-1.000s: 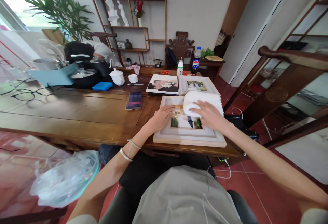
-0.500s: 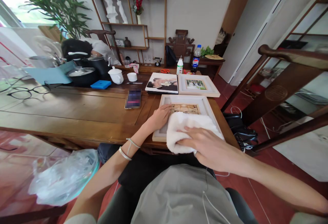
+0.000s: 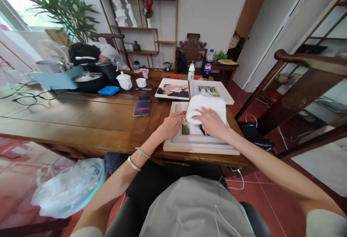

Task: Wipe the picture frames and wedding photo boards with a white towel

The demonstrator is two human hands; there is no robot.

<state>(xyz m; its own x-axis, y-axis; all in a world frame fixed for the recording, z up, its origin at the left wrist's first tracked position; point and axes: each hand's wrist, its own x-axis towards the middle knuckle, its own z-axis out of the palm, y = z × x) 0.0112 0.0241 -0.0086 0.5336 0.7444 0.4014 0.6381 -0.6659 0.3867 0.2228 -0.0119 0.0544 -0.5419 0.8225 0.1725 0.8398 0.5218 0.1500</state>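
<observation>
Head view: the right hand (image 3: 213, 122) lies palm-down with its fingers spread on a folded, thick white cloth (image 3: 208, 103); whether the thumb pinches a fold cannot be told. The broad fold pads the hand from the surface and probably spreads its pressure. The cloth sits over the far part of a rectangular, pale-wood picture frame (image 3: 200, 150) with a light inner border, covering much of the framed photograph (image 3: 185, 128).

The left hand (image 3: 172, 124) is open and grips nothing. Its fingers rest extended across the frame's left side, a placement that likely steadies the frame against sideways push while leaving the middle free.

The frame lies flat at the near edge of a brown wooden table (image 3: 94, 117), directly before the seated person, within easy reach of both arms. Just beyond it, a second pale-wood frame (image 3: 224, 94) lies flat at far right, and a white-edged rectangular picture panel (image 3: 172, 89) lies left of that. A dark rectangular phone (image 3: 142, 106) lies left of the near frame, apart from it. Farther off stand a small white bottle (image 3: 191, 72) and a blue-capped cola bottle (image 3: 208, 63), well apart from the hands.
</observation>
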